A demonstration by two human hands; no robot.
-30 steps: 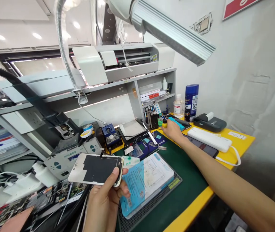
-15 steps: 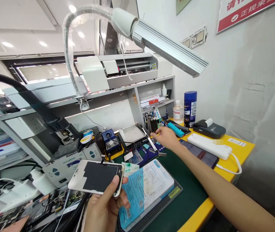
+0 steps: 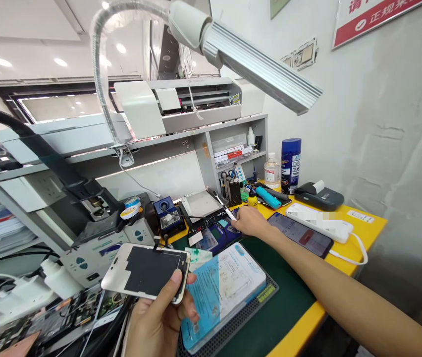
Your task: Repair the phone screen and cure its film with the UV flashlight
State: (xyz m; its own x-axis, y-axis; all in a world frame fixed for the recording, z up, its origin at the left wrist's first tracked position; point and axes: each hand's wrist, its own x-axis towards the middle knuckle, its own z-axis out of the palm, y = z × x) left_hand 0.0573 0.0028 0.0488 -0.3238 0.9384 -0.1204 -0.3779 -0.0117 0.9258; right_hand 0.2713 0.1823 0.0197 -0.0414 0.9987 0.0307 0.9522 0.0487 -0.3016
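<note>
My left hand holds a phone screen panel by its right end, thumb on top and fingers curled beneath. The panel is white-edged with a black back, and it is slightly tilted. My right hand is closed round the near end of a slim white and black tool; the fingertips are partly hidden. That tool slants away toward the back shelf. Between my hands lies a blue and white boxed pad on a dark perforated mat.
A phone and a white power strip with its cable lie right of my right hand. Behind are a yellow bottle, a blue spray can and a black printer. A lamp hangs overhead.
My right hand has moved down and slightly left onto the tool's near end, and its fingers have closed. The yellow bottle behind it is uncovered. My left hand keeps its hold on the panel.
</note>
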